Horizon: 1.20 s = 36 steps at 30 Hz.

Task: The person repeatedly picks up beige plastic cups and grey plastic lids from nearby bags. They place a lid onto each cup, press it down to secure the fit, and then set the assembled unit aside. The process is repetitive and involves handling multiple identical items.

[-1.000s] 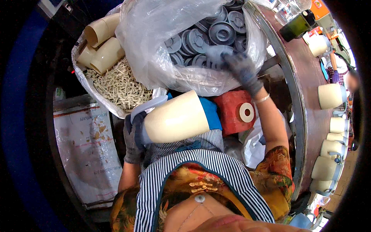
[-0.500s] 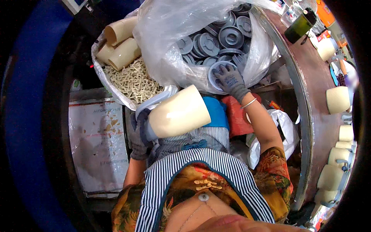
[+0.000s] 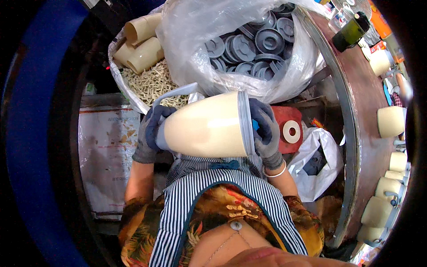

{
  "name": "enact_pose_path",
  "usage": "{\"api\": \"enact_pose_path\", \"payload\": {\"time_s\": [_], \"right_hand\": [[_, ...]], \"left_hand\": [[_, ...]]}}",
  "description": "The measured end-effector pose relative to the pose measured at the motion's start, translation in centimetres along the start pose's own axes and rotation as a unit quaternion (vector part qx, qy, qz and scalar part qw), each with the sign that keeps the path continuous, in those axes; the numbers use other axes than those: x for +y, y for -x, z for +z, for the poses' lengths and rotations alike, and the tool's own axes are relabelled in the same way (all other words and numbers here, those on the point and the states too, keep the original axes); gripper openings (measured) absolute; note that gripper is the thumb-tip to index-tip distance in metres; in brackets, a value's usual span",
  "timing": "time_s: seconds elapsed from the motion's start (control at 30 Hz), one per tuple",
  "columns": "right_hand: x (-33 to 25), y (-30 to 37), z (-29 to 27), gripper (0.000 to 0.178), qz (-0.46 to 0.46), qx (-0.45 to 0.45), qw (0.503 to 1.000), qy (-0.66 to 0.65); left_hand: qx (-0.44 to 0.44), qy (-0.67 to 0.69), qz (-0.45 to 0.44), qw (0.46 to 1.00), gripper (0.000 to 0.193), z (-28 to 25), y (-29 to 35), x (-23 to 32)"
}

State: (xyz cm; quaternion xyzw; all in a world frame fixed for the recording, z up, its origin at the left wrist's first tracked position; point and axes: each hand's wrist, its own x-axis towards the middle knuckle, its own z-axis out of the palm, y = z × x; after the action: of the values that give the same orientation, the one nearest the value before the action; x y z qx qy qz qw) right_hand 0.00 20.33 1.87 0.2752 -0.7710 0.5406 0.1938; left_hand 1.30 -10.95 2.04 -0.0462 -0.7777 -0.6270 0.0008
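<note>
A cream plastic jug [image 3: 202,127] lies sideways across my lap, its grey handle [image 3: 173,94] pointing up and back. My gloved left hand [image 3: 153,132] grips it at the narrower grey end, by the handle. A grey ribbed ring-shaped lid [image 3: 245,124] sits on the wide right end. My gloved right hand [image 3: 266,131] is curled against that lid, its fingers partly hidden behind it. In front of me, a clear plastic bag [image 3: 187,49] holds many round grey lids [image 3: 243,48].
Left of the bag, a white sack [image 3: 116,73] holds cream cylinders [image 3: 147,54] and small beige sticks [image 3: 151,84]. On the right stands a brown table [image 3: 351,89] with cream jugs [image 3: 391,122] and a green bottle [image 3: 351,32]. A red container [image 3: 284,115] and white bag [image 3: 318,155] lie below it.
My right hand has come back from the bag with a grey lid, now against the jug's wide end. The jug has swung level, with its wide end to the right.
</note>
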Motion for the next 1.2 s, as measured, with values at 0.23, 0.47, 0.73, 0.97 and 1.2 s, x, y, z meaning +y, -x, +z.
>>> {"api": "enact_pose_path", "payload": {"time_s": [0.23, 0.47, 0.73, 0.97, 1.2], "right_hand": [[0.5, 1.2, -1.3, 0.053, -0.03, 0.017, 0.998, 0.05], [0.9, 3.3, -1.2, 0.053, -0.017, 0.061, 0.998, -0.011], [-2.7, 2.2, -2.6, 0.049, -0.052, 0.036, 0.996, 0.07], [-5.1, 1.2, -3.4, 0.044, -0.096, 0.012, 0.992, 0.087], [-4.6, 1.9, -3.6, 0.046, -0.097, 0.001, 0.995, 0.033]], "left_hand": [[0.055, 0.217, -0.154, 0.962, 0.041, 1.6, -1.8, 0.6], [0.012, 0.168, -0.11, 0.98, 0.04, 1.8, -2.6, 1.2], [-0.056, 0.263, -0.123, 0.955, 0.038, 1.0, -3.8, 0.9], [-0.084, 0.232, -0.195, 0.949, 0.041, 2.1, -4.4, 1.1], [-0.124, 0.174, -0.191, 0.958, 0.045, 2.8, -4.1, 0.4]]}}
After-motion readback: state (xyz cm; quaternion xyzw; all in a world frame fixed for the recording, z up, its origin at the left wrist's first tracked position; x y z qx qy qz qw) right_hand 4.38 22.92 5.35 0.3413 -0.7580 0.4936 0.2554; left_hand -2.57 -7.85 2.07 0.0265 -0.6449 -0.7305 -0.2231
